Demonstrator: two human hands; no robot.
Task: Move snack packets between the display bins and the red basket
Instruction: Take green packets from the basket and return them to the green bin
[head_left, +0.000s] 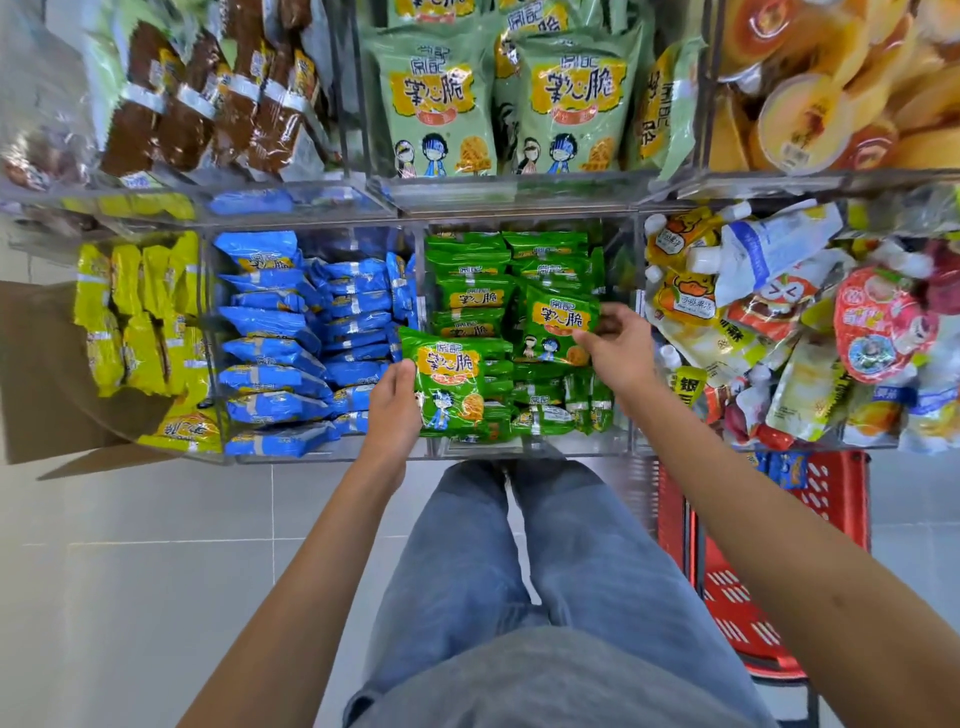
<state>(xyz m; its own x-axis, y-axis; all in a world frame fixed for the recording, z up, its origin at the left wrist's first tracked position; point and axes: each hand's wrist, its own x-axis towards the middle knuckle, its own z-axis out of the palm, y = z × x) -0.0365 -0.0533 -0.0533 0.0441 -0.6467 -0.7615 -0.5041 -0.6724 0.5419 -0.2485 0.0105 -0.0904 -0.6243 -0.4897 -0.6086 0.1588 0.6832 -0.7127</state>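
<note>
Currently, two green packets in your hands, both over the green bin (519, 448).
- Left hand (392, 410): fingers curled round the left edge of the near packet (449, 382), held face up above the bin's front.
- Right hand (618, 348): thumb and fingertips pinching the right edge of the far packet (558, 325), tilted above the stacked rows.
- Basket (737, 597): red, on the floor just right of your legs, partly under the shelf.
- Neighbouring bins: blue packets (275, 343) to the left, pouches (779, 322) to the right.

Basket (836, 499) on floor (156, 545), before rightmost bin (640, 249).
</note>
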